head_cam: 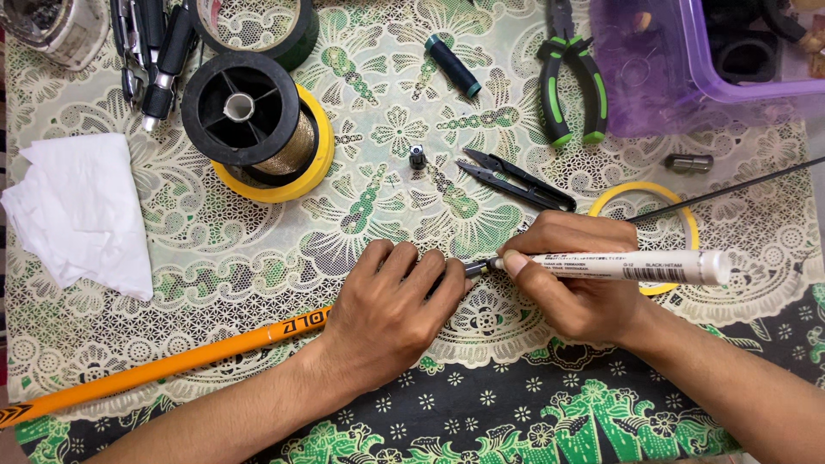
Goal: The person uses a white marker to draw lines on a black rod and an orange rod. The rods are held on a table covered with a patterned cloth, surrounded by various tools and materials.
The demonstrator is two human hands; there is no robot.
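My left hand (391, 302) lies knuckles up over an orange rod (163, 367), pinning it to the patterned cloth. My right hand (574, 277) holds a white marker pen (627, 266) with its tip pointed left, touching the dark rod end that pokes out beside my left fingers. A thin black rod (730, 189) runs from behind my right hand toward the right edge.
Black snips (516, 180), a small metal ferrule (418, 156), a dark thread spool (454, 65) and green-handled pliers (571, 86) lie beyond my hands. A black and yellow reel (258, 125), white tissue (82, 210), yellow tape ring (687, 210) and purple bin (687, 77) surround them.
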